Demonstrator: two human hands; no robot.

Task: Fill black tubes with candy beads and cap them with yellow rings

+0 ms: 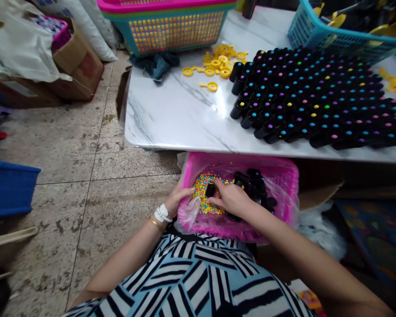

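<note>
A pink plastic basket (292,176) lined with clear film rests at my lap, below the table edge. Its left part holds many small coloured beads (201,207); black plastic tubes (255,185) lie heaped in the right part. My left hand (181,193) is closed on the basket's left rim, thumb over the inside and the other fingers mostly hidden. Reaching in from the right, my right hand (229,198) pinches a small black tube (210,190) between thumb and fingers, just above or among the beads.
On the white marbled table (171,119) stand rows of black tubes (303,101) with coloured dots on top. Yellow ring-shaped plastic pieces (221,64), a dark cloth (156,65), stacked baskets (171,33) and a teal basket (346,42) lie behind. A blue bin (9,189) stands left.
</note>
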